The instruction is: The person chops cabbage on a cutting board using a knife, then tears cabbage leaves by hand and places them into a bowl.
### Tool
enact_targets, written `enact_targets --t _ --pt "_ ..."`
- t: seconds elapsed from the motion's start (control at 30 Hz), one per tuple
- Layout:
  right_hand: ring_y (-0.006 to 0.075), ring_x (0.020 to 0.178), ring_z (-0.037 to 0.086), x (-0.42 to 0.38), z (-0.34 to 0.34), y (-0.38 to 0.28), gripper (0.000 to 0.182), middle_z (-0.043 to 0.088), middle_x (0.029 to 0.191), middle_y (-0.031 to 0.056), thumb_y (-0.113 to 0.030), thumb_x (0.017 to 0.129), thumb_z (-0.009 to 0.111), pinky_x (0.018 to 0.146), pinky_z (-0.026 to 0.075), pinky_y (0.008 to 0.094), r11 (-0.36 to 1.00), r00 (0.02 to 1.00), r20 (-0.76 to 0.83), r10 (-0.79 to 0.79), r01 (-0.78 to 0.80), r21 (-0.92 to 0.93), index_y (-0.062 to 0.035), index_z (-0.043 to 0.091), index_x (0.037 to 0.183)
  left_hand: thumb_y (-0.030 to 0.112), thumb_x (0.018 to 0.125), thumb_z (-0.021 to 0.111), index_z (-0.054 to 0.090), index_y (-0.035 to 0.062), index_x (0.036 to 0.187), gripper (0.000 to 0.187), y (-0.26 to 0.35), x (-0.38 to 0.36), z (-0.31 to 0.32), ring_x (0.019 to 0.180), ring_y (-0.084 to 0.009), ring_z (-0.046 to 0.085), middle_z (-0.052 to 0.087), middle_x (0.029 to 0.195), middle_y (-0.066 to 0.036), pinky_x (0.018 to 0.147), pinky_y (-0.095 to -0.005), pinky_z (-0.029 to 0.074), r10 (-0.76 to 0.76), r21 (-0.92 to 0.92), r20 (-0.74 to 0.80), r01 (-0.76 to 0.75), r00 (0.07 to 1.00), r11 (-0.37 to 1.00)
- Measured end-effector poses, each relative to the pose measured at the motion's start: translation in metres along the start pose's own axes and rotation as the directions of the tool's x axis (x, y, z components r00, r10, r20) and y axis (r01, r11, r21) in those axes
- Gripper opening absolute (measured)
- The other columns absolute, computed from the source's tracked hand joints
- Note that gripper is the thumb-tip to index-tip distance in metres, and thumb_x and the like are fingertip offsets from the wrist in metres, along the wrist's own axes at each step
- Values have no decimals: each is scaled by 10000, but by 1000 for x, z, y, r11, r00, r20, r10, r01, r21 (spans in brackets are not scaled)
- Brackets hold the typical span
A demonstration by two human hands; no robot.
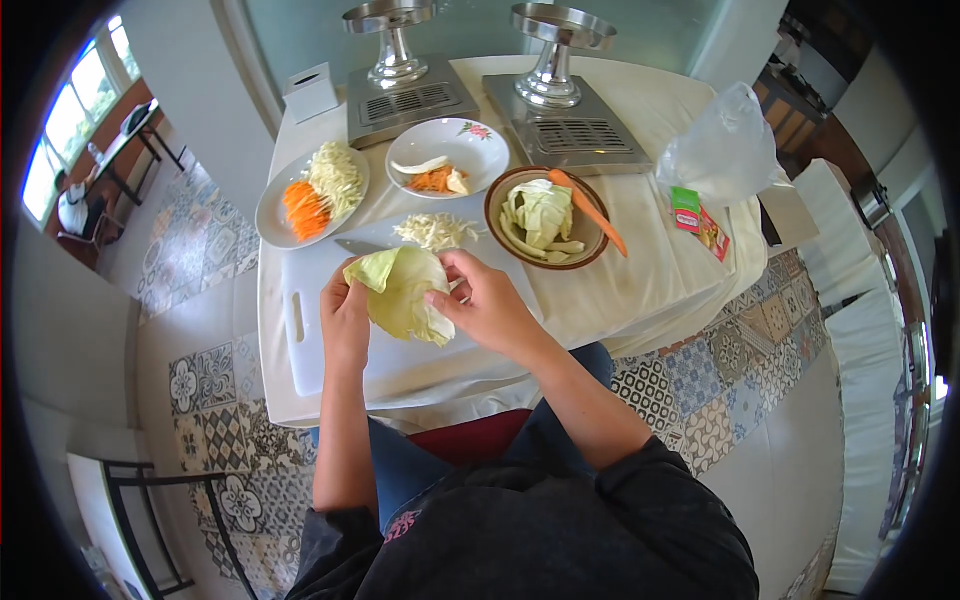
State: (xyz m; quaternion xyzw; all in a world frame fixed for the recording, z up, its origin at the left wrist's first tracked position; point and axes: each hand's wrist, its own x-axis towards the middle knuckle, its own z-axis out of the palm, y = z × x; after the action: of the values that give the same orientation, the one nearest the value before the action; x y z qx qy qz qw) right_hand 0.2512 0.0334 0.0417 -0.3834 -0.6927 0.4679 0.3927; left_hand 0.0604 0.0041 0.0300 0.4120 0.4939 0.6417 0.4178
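A pale green cabbage leaf is held up over the white cutting board, between both hands. My left hand grips its left edge, and my right hand pinches its right side. Behind the leaf, shredded cabbage lies on the board, beside a partly hidden knife. A brown-rimmed bowl to the right holds cabbage pieces and a carrot leaning over its rim. On the left, a plate carries shredded carrot and shredded cabbage.
A white bowl with carrot shreds stands behind the board. Two metal stands are at the back. A plastic bag and small packets lie at the right. A person sits far left.
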Motion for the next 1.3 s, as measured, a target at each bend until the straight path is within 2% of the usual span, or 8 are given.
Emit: enact_targets --t 0.23,0.33,0.57,0.7,0.77,0.83,0.97,1.3 --pt "245 876 669 19 -87 8 359 676 959 152 -247 872 711 770 533 365 954 948 -293 -123 32 -297 11 630 1108 181 982 528 651 -43 1117 289 5 57 66 847 -81 604 689 939 -51 753 -247 474 28 147 69 -38 997 988" --pt "313 1042 615 46 -125 32 495 631 1024 182 -270 827 748 860 510 413 748 883 -407 -235 -104 -655 -31 578 1226 218 939 562 678 -34 1080 312 0 94 94 799 -123 620 702 872 -90 740 -298 488 92 346 47 -102 995 933" --pt "397 1087 587 64 -111 15 924 575 1123 264 -193 687 819 938 486 440 459 964 -260 51 -254 -852 -147 339 1475 295 896 585 703 -10 1049 361 -20 136 129 771 -230 667 707 838 -150 743 -352 506 96 462 23 -96 995 882" --pt "294 1018 661 74 -149 16 757 641 1084 230 -126 732 706 881 535 400 765 982 -180 52 -155 -626 -86 405 1426 318 886 593 703 -12 1038 379 -10 133 132 760 -249 672 699 812 -161 734 -365 509 74 487 6 -68 997 871" --pt "238 935 677 76 -167 5 648 649 1076 193 -139 775 671 810 557 352 857 948 -173 265 -314 -408 -40 455 1378 325 884 592 706 -10 1028 382 -9 134 132 749 -255 671 694 796 -164 730 -368 510 71 512 9 -66 997 856" --pt "152 809 674 82 -185 9 467 655 1056 120 -186 883 600 701 572 273 879 935 -140 325 -354 -321 22 532 1295 333 883 591 710 -7 1016 384 -12 139 132 736 -261 670 691 780 -166 724 -371 510 73 537 30 -78 997 840" --pt "178 789 670 77 -197 1 414 660 1037 99 -302 974 559 697 570 276 917 913 -196 359 -384 -111 7 563 1250 343 878 592 711 -8 983 385 -22 145 138 743 -295 680 692 774 -182 730 -391 514 33 549 81 -72 996 833" --pt "186 798 673 63 -197 -13 463 667 1082 126 -396 1002 505 670 588 316 860 896 -91 435 -384 336 3 574 1226 342 856 581 702 -10 984 393 -40 156 153 768 -366 674 689 792 -212 757 -422 519 72 641 200 -186 977 744"
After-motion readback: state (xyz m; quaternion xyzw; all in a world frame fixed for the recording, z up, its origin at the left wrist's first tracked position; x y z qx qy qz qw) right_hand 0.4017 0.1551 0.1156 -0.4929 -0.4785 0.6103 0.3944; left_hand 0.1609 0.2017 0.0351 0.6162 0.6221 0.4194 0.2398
